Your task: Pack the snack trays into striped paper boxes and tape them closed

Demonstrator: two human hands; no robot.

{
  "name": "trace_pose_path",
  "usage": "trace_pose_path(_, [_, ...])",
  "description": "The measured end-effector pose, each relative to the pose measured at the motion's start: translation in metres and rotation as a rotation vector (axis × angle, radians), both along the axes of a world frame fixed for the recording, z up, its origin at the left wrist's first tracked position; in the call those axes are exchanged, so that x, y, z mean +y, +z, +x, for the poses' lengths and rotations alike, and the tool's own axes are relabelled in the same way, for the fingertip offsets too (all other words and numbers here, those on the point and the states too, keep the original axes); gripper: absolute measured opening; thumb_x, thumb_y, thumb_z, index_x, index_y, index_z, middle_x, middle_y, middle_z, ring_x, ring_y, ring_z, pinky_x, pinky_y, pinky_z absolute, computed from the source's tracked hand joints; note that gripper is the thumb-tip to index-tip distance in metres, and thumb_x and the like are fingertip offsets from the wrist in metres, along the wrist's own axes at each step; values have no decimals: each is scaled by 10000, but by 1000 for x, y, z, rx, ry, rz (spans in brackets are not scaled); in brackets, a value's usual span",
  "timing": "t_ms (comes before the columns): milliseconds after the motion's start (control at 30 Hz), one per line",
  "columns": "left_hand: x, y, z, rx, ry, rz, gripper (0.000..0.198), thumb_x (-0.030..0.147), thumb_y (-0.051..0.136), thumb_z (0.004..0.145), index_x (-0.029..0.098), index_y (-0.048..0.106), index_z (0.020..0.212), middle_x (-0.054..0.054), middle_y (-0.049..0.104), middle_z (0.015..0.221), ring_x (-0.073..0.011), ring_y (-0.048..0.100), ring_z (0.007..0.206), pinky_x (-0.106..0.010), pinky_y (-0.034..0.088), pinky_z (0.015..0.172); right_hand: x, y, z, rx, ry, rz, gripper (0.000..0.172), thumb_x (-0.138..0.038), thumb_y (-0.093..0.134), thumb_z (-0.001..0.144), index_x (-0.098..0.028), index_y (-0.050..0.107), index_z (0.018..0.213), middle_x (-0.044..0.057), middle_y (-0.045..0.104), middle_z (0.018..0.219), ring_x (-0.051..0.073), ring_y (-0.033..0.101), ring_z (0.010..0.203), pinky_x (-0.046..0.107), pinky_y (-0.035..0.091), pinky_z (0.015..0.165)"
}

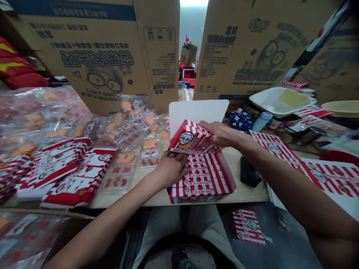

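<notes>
An open carton point(202, 198) with red and white stripes stands on the table's front edge in front of me, its white lid point(179, 112) raised at the back. Several slim striped boxes point(206, 173) are packed in rows inside it. Above the rear of these, my right hand point(217, 131) grips a striped box point(187, 137) printed with a bearded face, held tilted. My left hand point(171, 168) reaches over the carton's left side, its bent fingers resting on the packed boxes just below the held one. Some of its fingertips are hidden.
Clear bags of orange and red pieces point(126, 130) cover the left and back. Flat striped packaging point(81, 175) is stacked at left. On the right are a black object point(250, 172), striped sheets point(316, 173) and a white basket point(269, 102). Large cardboard boxes point(112, 48) wall the back.
</notes>
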State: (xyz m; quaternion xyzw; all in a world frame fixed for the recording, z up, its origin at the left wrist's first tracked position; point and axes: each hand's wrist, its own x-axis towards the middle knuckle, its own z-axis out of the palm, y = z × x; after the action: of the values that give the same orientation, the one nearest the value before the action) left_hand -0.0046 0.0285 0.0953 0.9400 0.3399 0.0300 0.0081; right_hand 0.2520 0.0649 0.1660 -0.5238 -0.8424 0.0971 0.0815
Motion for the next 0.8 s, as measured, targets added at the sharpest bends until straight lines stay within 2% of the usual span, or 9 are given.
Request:
trace_pose_path(167, [-6, -1, -4, -11, 42, -5, 283, 328, 450, 1024, 184, 667, 1134, -126, 714, 1171, -308, 675, 1082, -517, 382, 1034, 5, -3, -7, -138, 47, 21, 274, -323, 516, 919, -197, 488, 1161, 115, 701, 893, 218, 629, 737, 289, 351, 602])
trace_pose_path(300, [-9, 0, -8, -3, 184, 23, 311, 302, 413, 1024, 164, 692, 1034, -133, 742, 1067, -323, 688, 1037, -569, 355, 1048, 5, -5, -4, -195, 91, 37, 333, -360, 536, 899, -177, 472, 1170, 100, 684, 837, 213, 621, 693, 295, 335, 570])
trace_pose_path(400, [-10, 0, -8, -11, 255, 2, 293, 263, 431, 995, 112, 673, 1061, -177, 731, 1091, -349, 684, 1038, -565, 415, 967, 0, -3, -2, -211, 130, 36, 361, -365, 578, 864, -180, 479, 1158, 72, 663, 781, 210, 613, 666, 300, 333, 558])
trace_pose_path(500, [-9, 0, -6, 3, 240, -21, 308, 241, 407, 990, 90, 663, 1074, -201, 718, 1097, -355, 687, 990, -552, 446, 886, -6, -1, -3, -197, 102, 26, 338, -326, 616, 838, -189, 503, 1126, 55, 644, 731, 195, 588, 615, 310, 330, 555])
trace_pose_path(600, [-6, 0, -5, 24, 195, -11, 303, 248, 412, 990, 109, 677, 1037, -183, 726, 1042, -336, 695, 925, -551, 440, 894, -9, 0, -6, -237, 83, 25, 314, -254, 608, 820, -178, 532, 1115, 59, 637, 690, 188, 558, 570, 331, 320, 560])
trace_pose_path(733, [-5, -2, -6, -21, 183, 12, 296, 247, 443, 981, 131, 708, 919, -149, 735, 945, -312, 700, 897, -524, 465, 902, -11, 2, -7, -253, 124, 32, 273, -273, 578, 835, -177, 556, 1089, 95, 671, 793, 192, 587, 625, 333, 353, 587])
trace_pose_path(800, [-4, -3, -10, -126, 200, 20, 332, 244, 444, 980, 139, 706, 806, -142, 725, 890, -285, 697, 870, -468, 499, 866, -12, 3, -5, -257, 148, 27, 270, -318, 583, 838, -188, 560, 1074, 103, 683, 863, 197, 613, 675, 322, 371, 596])
